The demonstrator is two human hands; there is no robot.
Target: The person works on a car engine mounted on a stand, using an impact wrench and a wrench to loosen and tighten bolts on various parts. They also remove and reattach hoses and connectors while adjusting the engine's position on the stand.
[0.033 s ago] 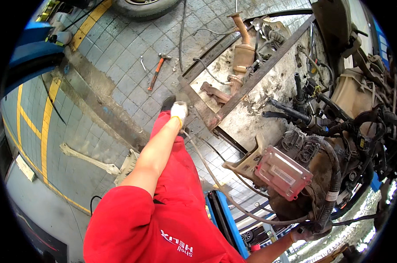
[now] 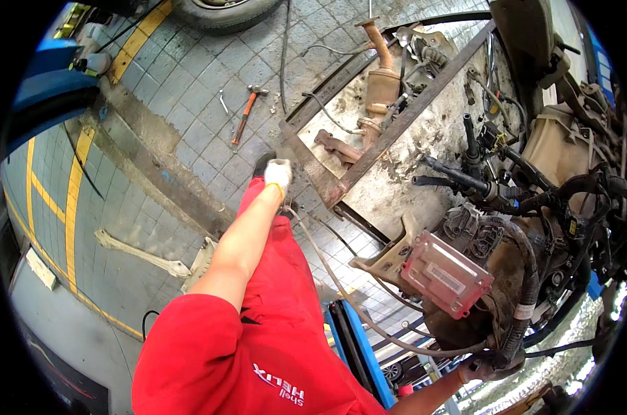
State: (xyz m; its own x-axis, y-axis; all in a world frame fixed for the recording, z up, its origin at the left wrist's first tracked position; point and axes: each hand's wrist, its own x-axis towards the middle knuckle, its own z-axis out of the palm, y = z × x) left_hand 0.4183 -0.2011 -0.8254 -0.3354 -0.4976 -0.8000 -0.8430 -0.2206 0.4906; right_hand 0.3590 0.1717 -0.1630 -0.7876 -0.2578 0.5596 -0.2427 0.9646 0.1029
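Note:
My left hand (image 2: 279, 176), in a white glove with a yellow cuff, is closed above the floor near my shoes; what lies inside the fingers is hidden. A thin brown hose (image 2: 341, 285) runs from beside that wrist to the underside of an engine assembly (image 2: 476, 332). At the lower right, my right hand (image 2: 474, 369) is curled against the dark underside of the engine, by the lower end of a thick corrugated hose (image 2: 529, 290). Shadow covers most of its fingers. A reddish metal control box (image 2: 447, 274) sits on the engine's near side.
A dark-framed stand (image 2: 320, 169) carries a rusty exhaust pipe with catalytic converter (image 2: 382, 90). An orange-handled hammer (image 2: 245, 114) and a wrench (image 2: 223, 102) lie on the tiles. A tyre (image 2: 227, 15) lies at the top, and a pale metal bar (image 2: 140, 254) at left.
My left hand has shifted slightly to the left, and the whole view has moved a little. My right hand stays by the engine's underside.

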